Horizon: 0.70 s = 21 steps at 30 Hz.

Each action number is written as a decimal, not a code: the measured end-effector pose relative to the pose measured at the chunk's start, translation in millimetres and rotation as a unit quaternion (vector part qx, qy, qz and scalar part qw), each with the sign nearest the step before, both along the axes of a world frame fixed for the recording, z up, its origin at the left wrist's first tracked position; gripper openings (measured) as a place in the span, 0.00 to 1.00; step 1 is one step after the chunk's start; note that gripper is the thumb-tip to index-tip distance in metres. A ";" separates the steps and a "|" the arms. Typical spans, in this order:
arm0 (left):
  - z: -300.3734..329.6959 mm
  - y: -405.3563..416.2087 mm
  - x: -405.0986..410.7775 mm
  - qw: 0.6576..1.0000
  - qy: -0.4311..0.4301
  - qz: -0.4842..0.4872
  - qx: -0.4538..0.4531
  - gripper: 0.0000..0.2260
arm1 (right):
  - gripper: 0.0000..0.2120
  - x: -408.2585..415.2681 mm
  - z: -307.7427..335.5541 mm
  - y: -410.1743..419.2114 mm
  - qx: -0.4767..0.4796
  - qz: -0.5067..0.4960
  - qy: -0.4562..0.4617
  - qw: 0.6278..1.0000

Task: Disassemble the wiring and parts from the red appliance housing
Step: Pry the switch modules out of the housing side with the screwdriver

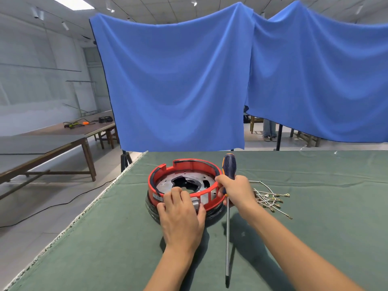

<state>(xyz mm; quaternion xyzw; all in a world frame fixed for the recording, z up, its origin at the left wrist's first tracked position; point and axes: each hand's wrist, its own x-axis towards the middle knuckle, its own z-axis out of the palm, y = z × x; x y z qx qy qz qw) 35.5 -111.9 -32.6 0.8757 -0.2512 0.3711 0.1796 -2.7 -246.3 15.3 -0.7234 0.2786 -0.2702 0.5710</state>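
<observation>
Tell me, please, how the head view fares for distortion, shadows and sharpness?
Head view: wide-angle bending curves the table edge and ceiling lines; soft shadows fall toward the camera under both forearms and the screwdriver; the housing is fairly sharp, the wires slightly soft; no strong glare.

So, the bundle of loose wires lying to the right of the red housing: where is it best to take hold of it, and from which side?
Probably at the bunched middle of the wire bundle, pinching from above. There the strands lie close together on the green cloth, so one pinch may catch most. The ends with ring terminals fan out rightward and would slip apart.
</observation>
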 end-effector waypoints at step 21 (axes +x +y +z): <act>7.9 6.4 1.3 0.924 0.035 -0.262 -0.277 0.10 | 0.14 -22.5 18.4 8.8 0.105 0.196 0.033 0.974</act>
